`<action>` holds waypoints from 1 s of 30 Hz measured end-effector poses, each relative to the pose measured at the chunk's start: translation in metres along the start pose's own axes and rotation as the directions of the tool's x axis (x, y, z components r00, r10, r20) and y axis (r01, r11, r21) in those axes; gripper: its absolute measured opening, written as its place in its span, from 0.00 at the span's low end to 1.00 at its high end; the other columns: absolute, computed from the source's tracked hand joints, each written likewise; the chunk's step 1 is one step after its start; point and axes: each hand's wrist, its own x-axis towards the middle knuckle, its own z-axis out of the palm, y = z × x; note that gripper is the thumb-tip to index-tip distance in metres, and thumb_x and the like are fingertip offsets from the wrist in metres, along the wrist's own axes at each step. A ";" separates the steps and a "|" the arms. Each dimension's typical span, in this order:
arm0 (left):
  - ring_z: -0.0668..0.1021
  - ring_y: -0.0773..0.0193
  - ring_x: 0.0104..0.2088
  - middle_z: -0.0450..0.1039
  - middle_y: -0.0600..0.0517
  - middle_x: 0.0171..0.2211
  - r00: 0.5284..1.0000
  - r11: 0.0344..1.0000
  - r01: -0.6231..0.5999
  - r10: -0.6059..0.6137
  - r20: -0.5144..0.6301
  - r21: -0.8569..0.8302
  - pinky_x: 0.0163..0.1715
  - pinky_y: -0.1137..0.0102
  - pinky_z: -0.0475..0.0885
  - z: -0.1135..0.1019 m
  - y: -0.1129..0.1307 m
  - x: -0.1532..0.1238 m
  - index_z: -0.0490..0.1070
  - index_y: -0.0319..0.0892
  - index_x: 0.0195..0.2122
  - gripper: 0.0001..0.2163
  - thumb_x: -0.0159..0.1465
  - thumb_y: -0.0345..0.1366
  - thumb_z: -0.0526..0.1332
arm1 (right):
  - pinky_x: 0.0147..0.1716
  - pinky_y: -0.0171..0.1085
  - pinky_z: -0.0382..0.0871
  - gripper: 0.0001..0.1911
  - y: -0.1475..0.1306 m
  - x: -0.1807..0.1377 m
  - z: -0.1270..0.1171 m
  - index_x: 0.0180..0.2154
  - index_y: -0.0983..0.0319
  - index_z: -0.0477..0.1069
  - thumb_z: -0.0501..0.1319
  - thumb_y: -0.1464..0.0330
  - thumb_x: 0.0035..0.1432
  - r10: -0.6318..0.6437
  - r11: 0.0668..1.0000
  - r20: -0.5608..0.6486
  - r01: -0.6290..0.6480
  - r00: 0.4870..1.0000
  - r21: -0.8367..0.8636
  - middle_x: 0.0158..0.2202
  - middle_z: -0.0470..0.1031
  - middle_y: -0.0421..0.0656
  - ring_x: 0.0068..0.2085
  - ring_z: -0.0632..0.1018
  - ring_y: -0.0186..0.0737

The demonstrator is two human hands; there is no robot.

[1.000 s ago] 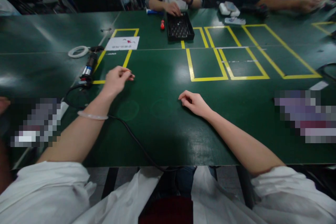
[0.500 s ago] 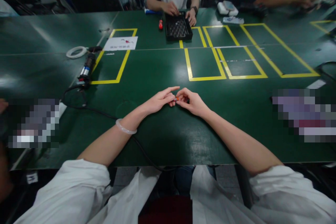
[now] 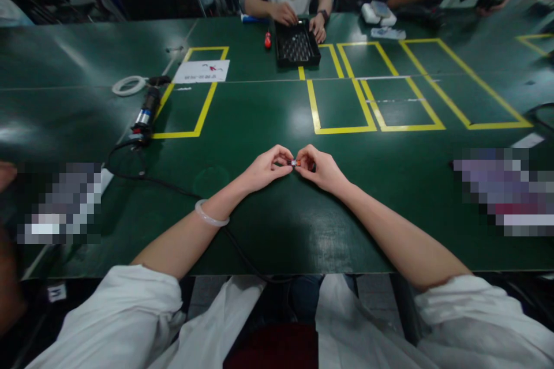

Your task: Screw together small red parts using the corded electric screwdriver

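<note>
Between my fingertips is a small part [image 3: 294, 162], silvery in the middle with orange at its right end; it is too small to name. My left hand [image 3: 269, 168] pinches its left side between thumb and fingers. From the other side my right hand [image 3: 322, 168] grips the orange end, fingers curled. Both hands are held close together over the green table [image 3: 259, 225], and a pale bangle [image 3: 211, 213] circles my left wrist.
Across the table a person's hands work at a black tray [image 3: 298, 52], with a red-handled tool [image 3: 268, 40] beside it. To the left lie an electric screwdriver [image 3: 145, 112], its black cable [image 3: 173, 187] and a printed sheet [image 3: 202, 71]. Yellow tape [image 3: 346, 130] marks rectangles.
My left fingers, stretched out before, have curled into a pinch on the small part, which now shows more plainly. The co-worker at the far right has raised a hand.
</note>
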 end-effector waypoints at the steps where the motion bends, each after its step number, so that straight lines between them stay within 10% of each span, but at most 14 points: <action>1: 0.75 0.65 0.40 0.72 0.47 0.41 1.000 1.000 0.001 -0.001 -0.007 0.028 0.36 0.73 0.70 0.000 0.000 0.000 0.67 0.38 0.44 0.15 0.61 0.39 0.65 | 0.30 0.34 0.66 0.06 -0.001 0.000 0.000 0.37 0.60 0.65 0.62 0.70 0.57 -0.010 1.000 -0.005 0.010 1.000 -0.019 0.28 0.70 0.37 0.28 0.71 0.33; 17: 0.78 0.65 0.37 0.75 0.48 0.40 0.994 0.968 -0.092 0.102 -0.032 0.234 0.38 0.72 0.74 0.006 0.005 -0.005 0.68 0.39 0.49 0.16 0.64 0.41 0.62 | 0.29 0.35 0.71 0.17 0.006 0.002 0.004 0.34 0.62 0.69 0.64 0.53 0.59 0.209 0.851 0.054 -0.209 0.976 0.482 0.26 0.76 0.40 0.26 0.76 0.33; 30: 0.79 0.66 0.38 0.77 0.50 0.39 0.966 0.903 -0.190 0.241 -0.091 0.385 0.40 0.72 0.73 0.007 0.010 -0.008 0.71 0.39 0.45 0.11 0.68 0.41 0.60 | 0.28 0.33 0.67 0.19 0.005 0.001 0.005 0.42 0.60 0.67 0.67 0.56 0.56 0.173 0.831 0.044 -0.170 0.984 0.530 0.30 0.74 0.38 0.27 0.73 0.31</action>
